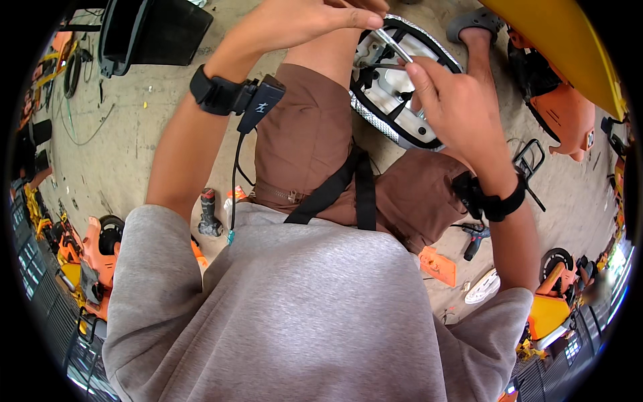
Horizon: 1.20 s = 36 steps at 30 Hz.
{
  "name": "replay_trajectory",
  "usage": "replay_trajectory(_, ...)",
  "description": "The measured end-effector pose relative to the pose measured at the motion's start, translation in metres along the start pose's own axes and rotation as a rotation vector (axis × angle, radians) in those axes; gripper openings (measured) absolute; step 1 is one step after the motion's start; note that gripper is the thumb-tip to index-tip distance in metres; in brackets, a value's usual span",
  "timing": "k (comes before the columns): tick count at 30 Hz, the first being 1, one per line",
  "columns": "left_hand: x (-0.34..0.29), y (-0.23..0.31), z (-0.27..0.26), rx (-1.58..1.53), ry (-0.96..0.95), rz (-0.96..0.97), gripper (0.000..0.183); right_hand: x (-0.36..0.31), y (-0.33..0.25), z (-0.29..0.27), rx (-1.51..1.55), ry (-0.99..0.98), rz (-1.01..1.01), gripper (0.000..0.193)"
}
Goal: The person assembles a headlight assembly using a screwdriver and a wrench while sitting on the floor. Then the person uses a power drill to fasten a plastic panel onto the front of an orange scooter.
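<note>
A slim, silvery metal rod slants between my two hands. My left hand, at the top edge, has its thumb against the rod's upper end; its other fingers are partly cut off by the picture's edge. Thumb and fingers of my right hand pinch the rod's lower end. Beneath the hands, near my legs, lies an oval part with a silvery patterned side, black rim and pale ribbed inside. My right hand covers some of it.
A black bin stands upper left. Power drivers lie left and right of my legs, with an orange piece and a white disc. A yellow panel and orange body part stand upper right.
</note>
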<state>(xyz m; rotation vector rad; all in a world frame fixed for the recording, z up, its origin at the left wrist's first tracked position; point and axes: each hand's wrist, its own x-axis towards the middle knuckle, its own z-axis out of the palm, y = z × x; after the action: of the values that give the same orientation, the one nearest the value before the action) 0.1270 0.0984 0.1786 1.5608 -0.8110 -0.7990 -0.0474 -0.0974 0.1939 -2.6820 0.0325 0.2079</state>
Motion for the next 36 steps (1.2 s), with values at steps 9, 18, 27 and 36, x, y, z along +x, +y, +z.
replay_trajectory(9, 0.036, 0.028, 0.059, 0.392, 0.116, 0.07, 0.036, -0.013, -0.054, 0.083, 1.148, 0.556, 0.378, 0.048)
replay_trajectory(18, 0.019, 0.048, 0.087, 0.893, 0.102, 0.033, 0.023, 0.009, -0.066, 0.116, 1.236, 0.4, 0.227, 0.027)
replay_trajectory(27, 0.002, 0.022, 0.113, 1.107, -0.167, 0.539, 0.01, 0.021, -0.036, 0.13, 0.896, 0.578, -0.02, 0.024)
replay_trajectory(36, -0.036, 0.02, 0.117, 1.127, -0.09, 0.552, 0.024, 0.02, -0.01, 0.132, 0.046, 0.726, 0.007, 0.015)
